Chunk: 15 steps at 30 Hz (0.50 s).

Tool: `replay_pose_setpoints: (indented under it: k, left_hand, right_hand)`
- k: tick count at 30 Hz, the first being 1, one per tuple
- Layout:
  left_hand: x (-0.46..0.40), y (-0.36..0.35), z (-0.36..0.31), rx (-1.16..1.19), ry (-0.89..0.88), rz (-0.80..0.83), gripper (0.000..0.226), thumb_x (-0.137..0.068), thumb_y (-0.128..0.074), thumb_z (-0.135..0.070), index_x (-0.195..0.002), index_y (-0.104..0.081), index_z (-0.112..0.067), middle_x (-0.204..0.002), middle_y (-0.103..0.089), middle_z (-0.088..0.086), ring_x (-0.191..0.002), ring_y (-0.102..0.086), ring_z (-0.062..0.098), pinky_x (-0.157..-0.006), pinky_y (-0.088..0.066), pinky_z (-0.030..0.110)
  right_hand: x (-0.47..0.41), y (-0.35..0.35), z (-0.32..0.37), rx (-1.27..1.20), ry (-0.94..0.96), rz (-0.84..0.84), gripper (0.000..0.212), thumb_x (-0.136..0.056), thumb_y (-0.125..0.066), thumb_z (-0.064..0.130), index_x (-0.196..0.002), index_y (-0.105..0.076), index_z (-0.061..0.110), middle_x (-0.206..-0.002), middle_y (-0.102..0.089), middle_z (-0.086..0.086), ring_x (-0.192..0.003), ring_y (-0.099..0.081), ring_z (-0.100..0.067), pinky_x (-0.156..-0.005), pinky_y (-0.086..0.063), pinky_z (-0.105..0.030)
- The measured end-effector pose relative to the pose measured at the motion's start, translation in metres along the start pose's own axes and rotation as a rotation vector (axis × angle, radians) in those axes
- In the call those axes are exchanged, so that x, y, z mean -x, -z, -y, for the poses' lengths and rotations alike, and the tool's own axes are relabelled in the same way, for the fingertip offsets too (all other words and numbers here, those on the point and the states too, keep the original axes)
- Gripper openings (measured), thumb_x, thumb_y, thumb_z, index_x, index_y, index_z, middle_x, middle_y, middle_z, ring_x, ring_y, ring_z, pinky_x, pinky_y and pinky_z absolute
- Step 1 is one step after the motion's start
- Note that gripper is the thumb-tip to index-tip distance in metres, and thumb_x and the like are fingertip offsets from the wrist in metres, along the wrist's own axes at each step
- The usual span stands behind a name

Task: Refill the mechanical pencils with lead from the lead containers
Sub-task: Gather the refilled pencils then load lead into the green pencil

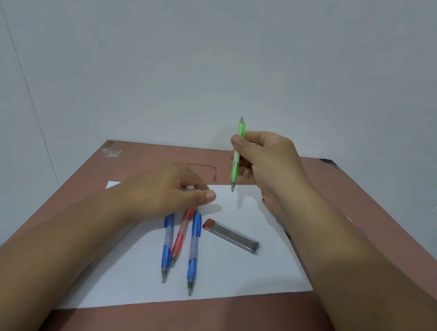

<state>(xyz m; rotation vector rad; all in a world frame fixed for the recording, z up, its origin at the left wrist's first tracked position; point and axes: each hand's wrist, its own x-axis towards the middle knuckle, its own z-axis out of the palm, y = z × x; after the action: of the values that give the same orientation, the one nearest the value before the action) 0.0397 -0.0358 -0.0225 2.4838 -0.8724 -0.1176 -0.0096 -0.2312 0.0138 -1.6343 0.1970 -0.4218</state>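
My right hand (pixel 268 165) grips a green mechanical pencil (pixel 237 154) upright above the paper, tip pointing down. My left hand (pixel 171 190) hovers over the top ends of three pencils lying on the white sheet: a blue one (pixel 166 249), a red one (pixel 180 239) and another blue one (pixel 193 254). Its fingers are curled, with thumb and forefinger close together; whether they pinch anything I cannot make out. A clear lead container (pixel 233 236) with a red cap lies on the paper to the right of the pencils.
A white paper sheet (pixel 241 275) covers the middle of the reddish-brown table (pixel 369 208). The table's back edge meets a plain white wall (pixel 223 58). A chipped patch marks the far left corner.
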Motion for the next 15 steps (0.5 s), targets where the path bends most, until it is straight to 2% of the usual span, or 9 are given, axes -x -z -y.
replay_pose_setpoints:
  k: [3, 7, 9, 11, 13, 15]
  left_hand:
    - [0.003, 0.003, -0.008, -0.115, -0.020, 0.022, 0.048, -0.086, -0.047, -0.077, -0.108, -0.072, -0.042, -0.117, -0.059, -0.025, -0.109, -0.054, 0.003, -0.100, -0.048, 0.041]
    - [0.004, 0.011, -0.033, -0.271, -0.043, 0.127, 0.049, -0.086, -0.046, -0.076, -0.114, -0.068, -0.043, -0.125, -0.056, -0.026, -0.105, -0.051, 0.000, -0.095, -0.043, 0.030]
    - [0.004, 0.014, -0.047, -0.361, -0.031, 0.178, 0.053, -0.086, -0.047, -0.076, -0.125, -0.064, -0.044, -0.135, -0.051, -0.023, -0.114, -0.048, 0.002, -0.098, -0.040, 0.030]
    - [0.004, 0.013, -0.058, -0.451, -0.042, 0.188, 0.060, -0.085, -0.045, -0.079, -0.133, -0.056, -0.046, -0.146, -0.044, -0.023, -0.123, -0.046, 0.006, -0.104, -0.039, 0.032]
    - [0.003, 0.008, -0.070, -0.472, -0.080, 0.177, 0.065, -0.081, -0.042, -0.084, -0.135, -0.051, -0.049, -0.148, -0.041, -0.024, -0.125, -0.046, 0.005, -0.107, -0.040, 0.035]
    - [0.004, -0.003, -0.086, -0.465, -0.152, 0.144, 0.064, -0.082, -0.041, -0.084, -0.136, -0.048, -0.050, -0.145, -0.044, -0.026, -0.124, -0.047, 0.005, -0.106, -0.042, 0.037]
  right_hand:
    - [0.012, 0.018, 0.011, 0.082, 0.033, 0.018, 0.009, -0.093, -0.073, 0.024, -0.099, -0.074, 0.018, -0.079, -0.072, -0.003, -0.070, -0.067, -0.015, -0.066, -0.057, -0.030]
    - [0.034, 0.060, 0.018, 0.377, 0.105, -0.046, 0.008, -0.092, -0.072, 0.032, -0.088, -0.077, 0.028, -0.065, -0.067, 0.014, -0.054, -0.057, -0.005, -0.057, -0.049, -0.026]
    - [0.045, 0.085, 0.018, 0.495, 0.113, -0.078, 0.009, -0.094, -0.070, 0.035, -0.095, -0.078, 0.031, -0.070, -0.071, 0.014, -0.053, -0.060, -0.002, -0.052, -0.049, -0.024]
    - [0.053, 0.113, 0.016, 0.581, 0.106, -0.117, 0.013, -0.095, -0.068, 0.035, -0.104, -0.078, 0.031, -0.082, -0.073, 0.011, -0.064, -0.068, -0.007, -0.058, -0.054, -0.025]
    - [0.059, 0.138, 0.010, 0.664, 0.095, -0.168, 0.016, -0.096, -0.067, 0.033, -0.108, -0.077, 0.028, -0.091, -0.071, 0.012, -0.075, -0.068, -0.009, -0.065, -0.053, -0.024]
    - [0.065, 0.158, 0.001, 0.769, 0.077, -0.230, 0.014, -0.096, -0.067, 0.032, -0.105, -0.076, 0.027, -0.091, -0.068, 0.014, -0.078, -0.064, -0.004, -0.064, -0.047, -0.021]
